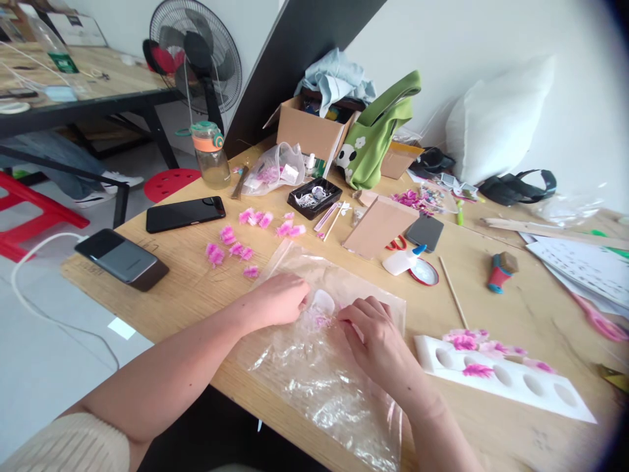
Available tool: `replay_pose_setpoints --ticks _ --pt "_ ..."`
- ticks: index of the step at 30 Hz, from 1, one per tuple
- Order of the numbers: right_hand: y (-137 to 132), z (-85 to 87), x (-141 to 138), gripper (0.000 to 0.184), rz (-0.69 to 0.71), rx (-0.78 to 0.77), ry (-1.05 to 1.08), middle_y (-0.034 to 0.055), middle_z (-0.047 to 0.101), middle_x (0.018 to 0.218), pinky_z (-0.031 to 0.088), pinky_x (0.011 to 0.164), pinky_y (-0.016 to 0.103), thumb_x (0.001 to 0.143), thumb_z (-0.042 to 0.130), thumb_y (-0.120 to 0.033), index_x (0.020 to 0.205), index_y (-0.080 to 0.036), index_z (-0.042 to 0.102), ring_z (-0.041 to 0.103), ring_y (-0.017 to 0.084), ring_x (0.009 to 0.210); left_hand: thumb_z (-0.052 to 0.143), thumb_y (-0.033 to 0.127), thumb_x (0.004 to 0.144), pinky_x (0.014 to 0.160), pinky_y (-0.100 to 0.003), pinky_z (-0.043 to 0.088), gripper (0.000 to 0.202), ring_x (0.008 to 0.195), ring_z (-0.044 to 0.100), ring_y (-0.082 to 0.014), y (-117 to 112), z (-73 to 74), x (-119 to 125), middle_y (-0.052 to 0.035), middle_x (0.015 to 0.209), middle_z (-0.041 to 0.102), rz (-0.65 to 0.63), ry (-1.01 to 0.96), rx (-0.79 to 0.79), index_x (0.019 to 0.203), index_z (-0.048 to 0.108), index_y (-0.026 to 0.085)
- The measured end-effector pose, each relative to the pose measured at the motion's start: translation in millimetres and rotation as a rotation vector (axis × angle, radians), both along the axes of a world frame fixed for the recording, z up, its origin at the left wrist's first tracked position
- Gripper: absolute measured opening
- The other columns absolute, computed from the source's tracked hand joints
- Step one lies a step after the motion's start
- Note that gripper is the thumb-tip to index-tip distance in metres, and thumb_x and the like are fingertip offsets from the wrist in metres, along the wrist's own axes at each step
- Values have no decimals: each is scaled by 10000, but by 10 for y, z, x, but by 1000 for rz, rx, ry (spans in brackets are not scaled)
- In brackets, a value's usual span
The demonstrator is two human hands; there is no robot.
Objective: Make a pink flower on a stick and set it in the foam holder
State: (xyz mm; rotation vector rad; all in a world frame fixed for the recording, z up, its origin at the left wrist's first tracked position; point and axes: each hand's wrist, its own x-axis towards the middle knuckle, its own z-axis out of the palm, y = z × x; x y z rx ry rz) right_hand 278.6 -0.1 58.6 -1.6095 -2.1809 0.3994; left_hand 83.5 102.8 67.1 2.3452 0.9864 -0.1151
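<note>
Both of my hands rest on a clear plastic sheet (314,367) spread over the wooden table (196,288). My left hand (280,300) is curled, its fingertips pressing down beside a small white oval piece (323,301). My right hand (373,334) is curled too, its fingertips pinching at small pink petal bits (322,320) between the two hands. What exactly each hand grips is hidden by the fingers.
Loose pink petals (236,246) lie beyond the sheet. A white mould tray (506,380) with oval wells and pink petals sits at the right. A black phone (185,214), a power bank (122,259), a glue bottle (403,261), a wooden stick (453,292), scissors and boxes crowd the far side.
</note>
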Motion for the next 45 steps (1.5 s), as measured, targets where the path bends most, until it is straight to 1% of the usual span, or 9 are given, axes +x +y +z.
replay_pose_setpoints --ticks 5,11,14,19,25,30,37,42,45 --pt "7 -26 -65 176 0 13 -60 37 553 777 346 784 366 920 467 -123 820 -192 595 460 200 792 544 94 771 668 -285 388 128 726 585 -182 -3 10 6 -46 724 628 27 12 -7 707 611 182" --pt "-6 -13 20 209 -9 11 -22 25 554 777 342 798 362 920 432 -79 834 -191 586 461 185 784 542 88 769 649 -281 377 137 714 583 -180 7 -9 2 -48 728 634 2 8 -3 692 604 183" --pt "-6 -3 29 193 1 2 -18 25 559 778 343 800 360 917 450 -88 826 -189 586 463 185 786 540 88 770 643 -280 374 137 709 581 -177 4 -7 0 -46 728 631 5 9 -1 692 601 183" --pt "-3 3 69 198 6 -50 -44 19 587 790 340 772 345 870 489 -36 806 -195 588 482 183 797 547 104 777 669 -282 383 116 725 581 -179 -2 12 4 -44 736 624 16 17 -5 714 604 183" --pt "-9 13 141 221 49 -63 -42 28 601 791 366 767 349 883 460 -41 838 -205 602 510 186 804 533 103 775 677 -290 385 121 748 583 -189 1 12 3 -47 728 618 15 12 -12 715 603 183" --pt "-19 42 200 208 34 -71 -36 23 603 786 377 758 347 883 472 -58 818 -211 597 521 183 794 544 104 774 678 -291 383 110 752 583 -192 0 14 2 -52 739 617 34 10 -28 728 609 181" --pt "-21 18 116 238 76 -78 -42 22 601 795 373 774 348 873 474 -31 873 -218 621 510 184 807 547 88 769 654 -282 369 138 711 575 -179 -5 39 7 -45 722 624 10 2 -13 672 585 178" --pt "-29 42 173 204 59 -79 -55 17 603 779 372 762 346 887 480 -57 815 -208 597 512 180 793 538 86 769 667 -284 379 132 731 582 -182 2 21 10 -48 727 625 15 5 -6 699 599 179" --pt "-31 54 177 205 58 -76 -42 17 613 793 379 765 348 889 475 -64 832 -213 604 521 178 795 535 91 768 667 -284 380 131 740 584 -185 2 25 9 -49 721 623 13 10 -11 699 600 181"
